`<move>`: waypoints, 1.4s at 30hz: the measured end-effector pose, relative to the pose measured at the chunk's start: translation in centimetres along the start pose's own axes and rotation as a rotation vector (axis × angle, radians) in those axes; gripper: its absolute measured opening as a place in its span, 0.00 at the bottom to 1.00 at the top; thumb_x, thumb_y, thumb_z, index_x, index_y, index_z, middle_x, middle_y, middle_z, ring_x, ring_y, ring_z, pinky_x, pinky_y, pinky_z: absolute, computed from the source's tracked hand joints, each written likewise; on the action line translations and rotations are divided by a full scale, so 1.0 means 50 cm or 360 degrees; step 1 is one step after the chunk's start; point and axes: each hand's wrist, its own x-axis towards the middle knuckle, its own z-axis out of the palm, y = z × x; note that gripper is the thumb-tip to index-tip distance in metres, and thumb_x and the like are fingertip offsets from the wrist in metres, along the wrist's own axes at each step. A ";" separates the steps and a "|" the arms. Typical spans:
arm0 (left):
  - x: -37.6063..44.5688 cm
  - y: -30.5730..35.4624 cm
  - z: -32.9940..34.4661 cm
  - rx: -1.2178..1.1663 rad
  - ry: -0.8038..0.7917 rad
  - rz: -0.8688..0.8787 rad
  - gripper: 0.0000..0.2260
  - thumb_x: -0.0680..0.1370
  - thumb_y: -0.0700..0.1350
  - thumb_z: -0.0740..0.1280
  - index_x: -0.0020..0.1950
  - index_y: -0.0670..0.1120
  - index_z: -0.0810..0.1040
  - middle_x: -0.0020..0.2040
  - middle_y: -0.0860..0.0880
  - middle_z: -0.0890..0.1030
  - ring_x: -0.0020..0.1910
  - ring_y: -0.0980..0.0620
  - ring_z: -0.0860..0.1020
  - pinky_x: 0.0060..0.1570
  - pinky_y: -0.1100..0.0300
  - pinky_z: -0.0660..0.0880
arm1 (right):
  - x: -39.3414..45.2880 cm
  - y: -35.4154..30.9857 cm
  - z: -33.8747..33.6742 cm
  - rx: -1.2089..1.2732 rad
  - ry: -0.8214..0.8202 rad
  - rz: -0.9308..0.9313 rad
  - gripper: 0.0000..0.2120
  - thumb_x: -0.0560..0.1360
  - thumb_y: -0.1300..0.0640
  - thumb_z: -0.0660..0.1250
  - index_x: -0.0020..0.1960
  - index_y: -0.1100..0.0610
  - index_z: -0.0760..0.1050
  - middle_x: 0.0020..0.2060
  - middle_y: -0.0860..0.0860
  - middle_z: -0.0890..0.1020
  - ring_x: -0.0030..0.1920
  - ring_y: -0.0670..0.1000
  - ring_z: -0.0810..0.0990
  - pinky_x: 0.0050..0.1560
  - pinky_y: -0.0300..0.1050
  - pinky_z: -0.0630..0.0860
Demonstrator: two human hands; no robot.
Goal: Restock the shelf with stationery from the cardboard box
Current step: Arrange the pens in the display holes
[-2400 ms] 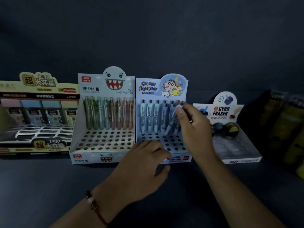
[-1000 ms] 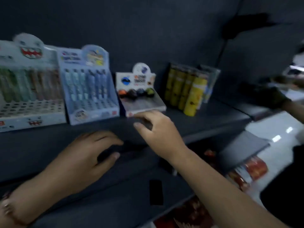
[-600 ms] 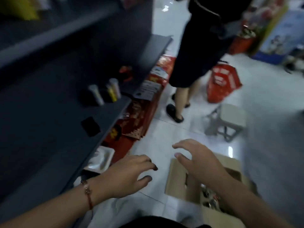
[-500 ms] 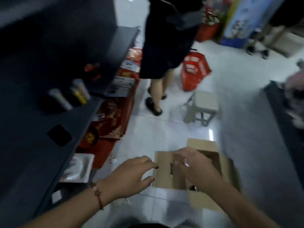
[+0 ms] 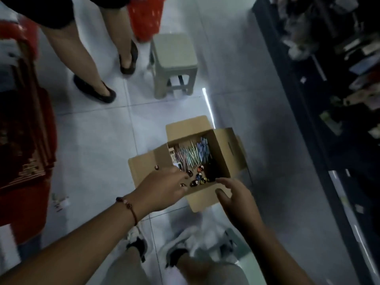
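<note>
An open cardboard box (image 5: 223,149) stands on the white tiled floor below me. Inside lie several pens (image 5: 191,154) in pale colours and several small round erasers (image 5: 198,178) near the front wall. My left hand (image 5: 164,188) reaches over the box's left flap, fingers spread above the erasers, holding nothing. My right hand (image 5: 236,198) hovers at the box's near right corner with fingers extended and empty. The shelf with the display boxes is out of view.
Another person's legs (image 5: 88,58) stand at the upper left beside a red basket (image 5: 147,17). A grey plastic stool (image 5: 174,62) is behind the box. Red goods (image 5: 22,130) line the left; a dark shelf unit (image 5: 333,89) runs along the right. My own shoes (image 5: 139,245) show below.
My view swung from the shelf down to the floor. Both hands left the pen display and came down over the open cardboard box.
</note>
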 end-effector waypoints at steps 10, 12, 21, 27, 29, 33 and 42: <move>0.394 -0.158 0.338 -0.0151 -0.0197 -0.0209 0.18 0.76 0.58 0.57 0.61 0.55 0.78 0.54 0.58 0.75 0.52 0.54 0.77 0.49 0.52 0.76 | 0.448 0.368 0.189 -0.0098 -0.0306 0.0016 0.17 0.79 0.56 0.64 0.67 0.51 0.75 0.61 0.48 0.77 0.58 0.47 0.77 0.57 0.45 0.75; 0.493 -0.210 0.444 -0.0212 -0.0211 -0.0264 0.18 0.78 0.58 0.57 0.63 0.55 0.77 0.56 0.58 0.75 0.53 0.55 0.77 0.50 0.52 0.76 | 0.546 0.467 0.253 -0.0147 -0.0376 -0.0008 0.16 0.79 0.55 0.64 0.66 0.51 0.76 0.59 0.48 0.77 0.56 0.48 0.76 0.52 0.42 0.74; 0.897 -0.373 0.784 -0.0306 0.0085 -0.0668 0.15 0.82 0.52 0.61 0.64 0.48 0.77 0.49 0.49 0.80 0.37 0.53 0.78 0.37 0.57 0.76 | 0.891 0.718 0.513 0.0127 -0.0518 0.0125 0.15 0.78 0.56 0.63 0.64 0.52 0.76 0.55 0.50 0.81 0.51 0.49 0.81 0.53 0.54 0.80; 1.041 -0.439 0.887 0.0037 0.0211 -0.0941 0.14 0.81 0.55 0.62 0.50 0.44 0.77 0.39 0.48 0.76 0.39 0.48 0.77 0.33 0.58 0.66 | 1.014 0.754 0.617 0.0277 -0.0590 0.0591 0.17 0.80 0.55 0.59 0.67 0.58 0.72 0.57 0.55 0.79 0.52 0.54 0.78 0.50 0.46 0.73; 1.062 -0.439 0.899 0.0141 0.0168 -0.0993 0.11 0.80 0.51 0.64 0.52 0.43 0.77 0.47 0.44 0.80 0.44 0.46 0.78 0.44 0.55 0.72 | 1.029 0.753 0.637 0.0259 -0.0626 0.0639 0.16 0.82 0.57 0.57 0.67 0.61 0.70 0.56 0.56 0.78 0.47 0.50 0.73 0.45 0.43 0.68; 1.076 -0.440 0.911 0.0107 0.0207 -0.1019 0.07 0.79 0.48 0.66 0.47 0.45 0.73 0.44 0.47 0.79 0.47 0.45 0.79 0.61 0.48 0.71 | 1.042 0.754 0.647 0.0123 -0.0696 0.0588 0.17 0.84 0.61 0.53 0.68 0.68 0.69 0.63 0.62 0.76 0.54 0.56 0.78 0.21 0.28 0.64; 1.007 -0.457 0.884 -0.0872 0.0295 -0.1098 0.17 0.82 0.49 0.58 0.35 0.44 0.68 0.32 0.45 0.70 0.31 0.47 0.70 0.30 0.56 0.62 | 1.024 0.752 0.648 0.0287 -0.0346 0.0579 0.14 0.79 0.57 0.61 0.60 0.62 0.76 0.56 0.59 0.81 0.55 0.57 0.79 0.44 0.39 0.66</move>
